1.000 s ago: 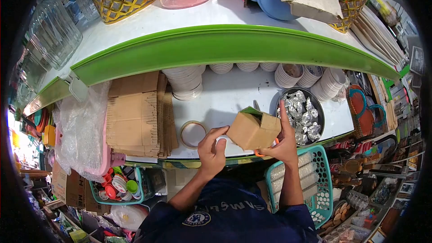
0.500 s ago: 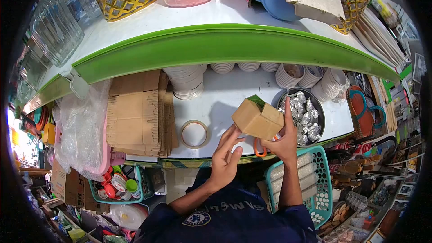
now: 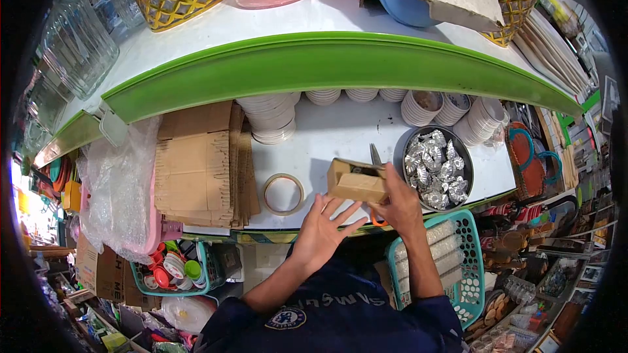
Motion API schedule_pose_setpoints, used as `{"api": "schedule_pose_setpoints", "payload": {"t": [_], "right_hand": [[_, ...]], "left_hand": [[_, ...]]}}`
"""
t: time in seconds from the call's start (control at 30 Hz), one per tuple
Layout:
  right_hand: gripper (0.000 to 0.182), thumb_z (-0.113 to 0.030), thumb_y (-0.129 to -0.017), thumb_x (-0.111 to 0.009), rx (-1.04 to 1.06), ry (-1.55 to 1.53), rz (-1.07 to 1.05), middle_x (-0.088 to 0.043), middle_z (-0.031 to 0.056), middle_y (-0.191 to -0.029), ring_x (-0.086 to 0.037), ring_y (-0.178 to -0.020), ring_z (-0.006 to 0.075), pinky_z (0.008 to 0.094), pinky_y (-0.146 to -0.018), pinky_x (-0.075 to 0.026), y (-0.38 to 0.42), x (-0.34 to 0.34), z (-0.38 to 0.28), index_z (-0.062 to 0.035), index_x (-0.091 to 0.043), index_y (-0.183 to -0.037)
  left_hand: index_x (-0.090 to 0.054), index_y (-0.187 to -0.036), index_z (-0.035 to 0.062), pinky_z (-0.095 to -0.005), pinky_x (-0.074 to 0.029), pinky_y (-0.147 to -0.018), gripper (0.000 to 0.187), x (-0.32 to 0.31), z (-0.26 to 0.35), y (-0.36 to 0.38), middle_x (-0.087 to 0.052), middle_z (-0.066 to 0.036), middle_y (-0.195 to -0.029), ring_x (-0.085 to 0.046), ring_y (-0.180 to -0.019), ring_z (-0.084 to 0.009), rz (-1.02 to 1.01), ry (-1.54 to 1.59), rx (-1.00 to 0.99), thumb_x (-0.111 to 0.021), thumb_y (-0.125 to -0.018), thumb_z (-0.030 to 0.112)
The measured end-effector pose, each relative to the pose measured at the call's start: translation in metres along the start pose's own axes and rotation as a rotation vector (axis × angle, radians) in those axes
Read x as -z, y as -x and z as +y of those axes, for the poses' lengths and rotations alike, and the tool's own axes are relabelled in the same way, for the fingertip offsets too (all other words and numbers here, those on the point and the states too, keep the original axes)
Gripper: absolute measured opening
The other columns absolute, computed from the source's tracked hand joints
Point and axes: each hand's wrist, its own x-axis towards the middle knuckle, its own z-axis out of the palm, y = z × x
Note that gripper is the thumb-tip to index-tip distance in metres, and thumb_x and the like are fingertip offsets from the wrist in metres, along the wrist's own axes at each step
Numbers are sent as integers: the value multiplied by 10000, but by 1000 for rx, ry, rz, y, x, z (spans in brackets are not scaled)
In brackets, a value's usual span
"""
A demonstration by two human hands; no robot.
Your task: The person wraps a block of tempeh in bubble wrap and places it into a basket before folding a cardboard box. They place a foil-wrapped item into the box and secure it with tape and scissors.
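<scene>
A small brown cardboard box [image 3: 357, 183] is held above the white table near its front edge. My right hand [image 3: 400, 202] grips the box at its right end. Palm up and fingers spread, my left hand [image 3: 322, 235] is just below and left of the box, holding nothing. Scissors with orange handles [image 3: 377, 218] lie partly behind the box and my right hand, their blade tip showing above the box. Left of the box is a roll of tape [image 3: 283, 194]. A dark round pan [image 3: 465, 151] holding foil-wrapped pieces stands to the right.
Stacked flat cardboard [image 3: 193, 176] and bubble wrap [image 3: 118, 183] are at the left. White bowls [image 3: 271, 117] line the back beneath a green-edged shelf [image 3: 340, 62]. Teal baskets [image 3: 481, 268] stand below the table's front edge.
The box has tipped and moved slightly left and down, with my right hand on it. My left hand has turned palm up and spread its fingers. The scissors' blade now shows.
</scene>
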Motion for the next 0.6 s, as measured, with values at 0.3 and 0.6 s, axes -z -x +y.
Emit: {"api": "schedule_pose_setpoints", "payload": {"t": [0.3,0.6], "right_hand": [[815,-146,-676,-844,35,27,-227,-574,193,-1306,-639,-1104,360,401,-855,-575,15,-3,0,-72,-454,-1388],[996,-206,-777,-833,-124,-329,-203,-610,226,-1264,-660,-1045,358,393,-811,-564,21,-6,-2,-71,-219,-1550]], "left_hand": [[-336,-1430,33,-503,-320,-1196,570,19,-10,-2,-411,-187,-1444,-359,-1396,-368,242,88,138,-435,-1028,426],[-343,-1424,5,-465,-281,-1221,488,24,-11,6,-411,-198,-1439,-350,-1405,-319,249,144,50,-417,-1057,318]]}}
